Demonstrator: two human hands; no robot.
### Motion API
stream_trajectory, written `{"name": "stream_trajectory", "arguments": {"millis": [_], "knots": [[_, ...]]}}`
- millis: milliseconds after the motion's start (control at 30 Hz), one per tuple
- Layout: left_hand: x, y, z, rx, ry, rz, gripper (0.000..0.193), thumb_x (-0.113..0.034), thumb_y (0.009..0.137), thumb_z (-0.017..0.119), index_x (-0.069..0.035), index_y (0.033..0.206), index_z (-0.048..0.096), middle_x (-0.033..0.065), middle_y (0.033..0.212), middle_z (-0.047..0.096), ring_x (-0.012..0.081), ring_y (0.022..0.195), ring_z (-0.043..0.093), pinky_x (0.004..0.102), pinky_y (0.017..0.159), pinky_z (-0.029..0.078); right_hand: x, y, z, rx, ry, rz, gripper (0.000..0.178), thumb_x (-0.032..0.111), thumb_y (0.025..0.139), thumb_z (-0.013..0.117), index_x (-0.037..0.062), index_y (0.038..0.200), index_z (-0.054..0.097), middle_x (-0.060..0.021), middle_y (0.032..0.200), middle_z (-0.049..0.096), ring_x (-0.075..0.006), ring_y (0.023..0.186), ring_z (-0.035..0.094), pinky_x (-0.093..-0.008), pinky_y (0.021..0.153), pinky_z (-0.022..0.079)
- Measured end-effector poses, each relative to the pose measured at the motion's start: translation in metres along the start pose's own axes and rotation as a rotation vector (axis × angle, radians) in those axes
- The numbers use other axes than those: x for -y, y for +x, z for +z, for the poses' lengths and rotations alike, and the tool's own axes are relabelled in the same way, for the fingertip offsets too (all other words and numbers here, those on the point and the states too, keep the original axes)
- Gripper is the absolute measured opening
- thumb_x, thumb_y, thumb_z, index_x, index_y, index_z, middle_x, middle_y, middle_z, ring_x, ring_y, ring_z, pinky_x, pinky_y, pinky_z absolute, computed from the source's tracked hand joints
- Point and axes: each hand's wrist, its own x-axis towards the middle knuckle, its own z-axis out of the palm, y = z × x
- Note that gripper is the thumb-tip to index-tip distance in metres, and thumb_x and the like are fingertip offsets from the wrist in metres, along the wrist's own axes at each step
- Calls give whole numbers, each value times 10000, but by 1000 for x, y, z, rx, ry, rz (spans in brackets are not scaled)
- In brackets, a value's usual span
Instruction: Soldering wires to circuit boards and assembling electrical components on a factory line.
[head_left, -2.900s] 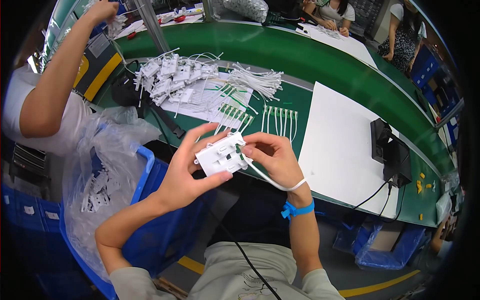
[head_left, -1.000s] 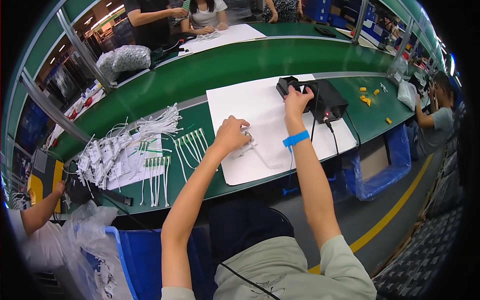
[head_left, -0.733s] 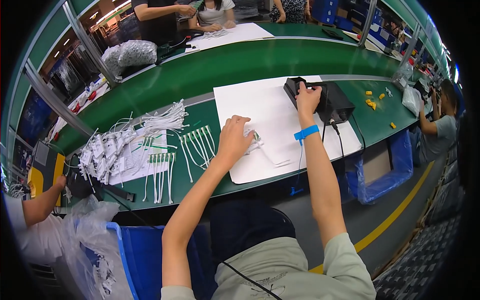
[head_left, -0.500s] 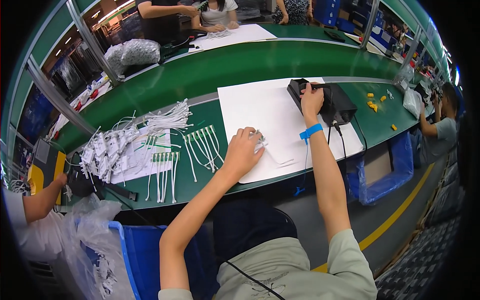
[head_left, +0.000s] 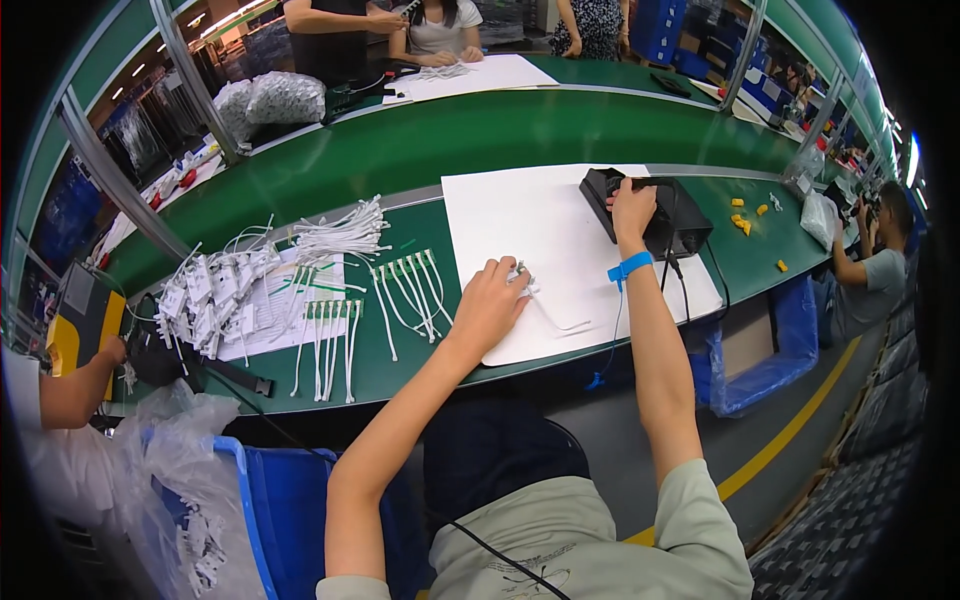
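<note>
My left hand (head_left: pixel 490 302) rests on the white sheet (head_left: pixel 550 225), its fingers closed on a small white part (head_left: pixel 522 280) with a touch of green. From that part a thin white cable (head_left: pixel 562 322) trails to the right over the sheet; the fingers hide most of the part. My right hand (head_left: pixel 632 212), with a blue wrist strap (head_left: pixel 629 267), reaches to the black box-shaped device (head_left: pixel 688 215) at the sheet's far right. Its fingers are closed round a slim black handle (head_left: pixel 648 183) at the device's top, partly hidden by the hand.
Left lie piled white parts (head_left: pixel 210 300), a bundle of white cables (head_left: pixel 345 235) and green strips with cables (head_left: pixel 335 310). Yellow pieces (head_left: pixel 740 225) lie right. Blue bins (head_left: pixel 290 500) stand below the table edge. Co-workers are at left, right and across.
The view has shifted slightly. My right hand has its fingers a little differently placed at the black device. My left hand keeps its place on the white part.
</note>
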Motion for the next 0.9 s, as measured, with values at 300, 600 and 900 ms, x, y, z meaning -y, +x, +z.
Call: {"name": "stream_trajectory", "arguments": {"millis": [300, 600, 900], "knots": [[2, -1, 1, -22, -5, 7, 320, -134, 821, 777, -43, 1118, 702, 126, 1184, 582, 285, 1084, 578, 383, 853, 543, -7, 10, -12, -27, -289, -206, 296, 188, 894, 758, -71, 792, 657, -190, 702, 713, -305, 586, 715, -406, 593, 565], [2, -2, 2, -17, 1, -13, 316, -150, 826, 778, -51, 1116, 703, 117, 1189, 579, 279, 1079, 583, 378, 832, 557, -11, 15, -11, -99, -341, -260, 314, 208, 869, 774, -93, 843, 689, -229, 813, 731, -411, 790, 715, -507, 766, 539], [3, -3, 2, -26, 9, -14, 316, -161, 827, 778, -53, 1113, 700, 112, 1183, 580, 266, 1075, 584, 363, 785, 569, -10, 17, -12, 6, -195, -220, 278, 201, 864, 776, -69, 873, 710, -242, 838, 732, -436, 809, 698, -469, 785, 537]]}}
